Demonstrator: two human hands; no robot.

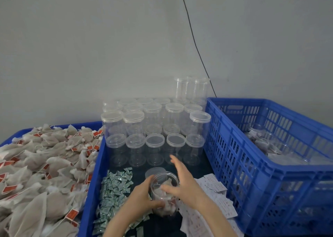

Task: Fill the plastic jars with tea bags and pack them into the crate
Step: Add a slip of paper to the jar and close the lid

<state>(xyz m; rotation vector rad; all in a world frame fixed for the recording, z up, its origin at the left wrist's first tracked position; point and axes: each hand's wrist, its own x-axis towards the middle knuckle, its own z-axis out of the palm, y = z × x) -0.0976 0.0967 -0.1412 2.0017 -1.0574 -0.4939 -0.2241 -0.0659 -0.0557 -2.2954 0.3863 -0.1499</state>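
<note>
Holding clear open jar, part-filled, tea bags.

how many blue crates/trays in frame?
3: a tray at left under the tea bags, a middle tray holding the empty jars, and a tall slatted crate at right. More may lie outside the frame.

two hands, one crate

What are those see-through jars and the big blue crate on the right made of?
The jars look like clear, glossy plastic: you see straight through them. The crate seems rigid blue moulded plastic, with a smooth lattice of slots in its walls.
</note>
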